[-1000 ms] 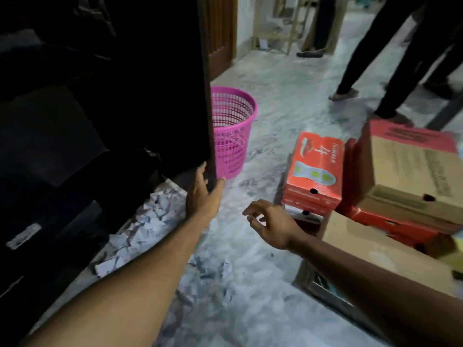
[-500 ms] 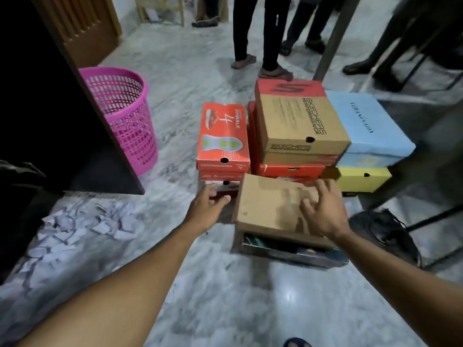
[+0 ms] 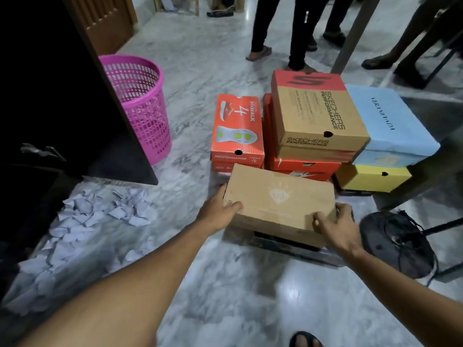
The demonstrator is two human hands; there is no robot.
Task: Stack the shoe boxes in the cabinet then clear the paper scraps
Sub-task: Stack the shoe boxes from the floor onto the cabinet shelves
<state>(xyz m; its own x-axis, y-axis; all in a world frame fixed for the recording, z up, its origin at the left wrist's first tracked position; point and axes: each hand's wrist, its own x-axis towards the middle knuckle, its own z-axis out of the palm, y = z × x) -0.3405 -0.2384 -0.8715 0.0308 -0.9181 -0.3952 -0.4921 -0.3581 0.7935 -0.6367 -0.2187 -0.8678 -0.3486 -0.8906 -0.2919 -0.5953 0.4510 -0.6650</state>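
Note:
A plain brown shoe box (image 3: pixel 280 199) lies nearest me on top of a dark box (image 3: pixel 288 242) on the marble floor. My left hand (image 3: pixel 218 211) grips its left end and my right hand (image 3: pixel 335 226) grips its right front corner. Behind it stand an orange box (image 3: pixel 238 126), a brown and red Skechers box (image 3: pixel 315 113) on orange boxes (image 3: pixel 300 166), and a light blue box (image 3: pixel 385 121) on a yellow one (image 3: pixel 368 179). Torn paper scraps (image 3: pixel 82 221) litter the floor at the left. The dark cabinet (image 3: pixel 50 96) fills the left edge.
A pink mesh basket (image 3: pixel 140 103) stands beside the cabinet's open door. A black round fan base with cables (image 3: pixel 398 244) lies at the right. Legs of several people (image 3: pixel 295 33) stand behind the boxes. A table leg (image 3: pixel 355 33) rises at the back right.
My left hand left the cabinet door and both hands reached over to the plain brown box; they now grip its two ends. My view swung right from the cabinet to the boxes.

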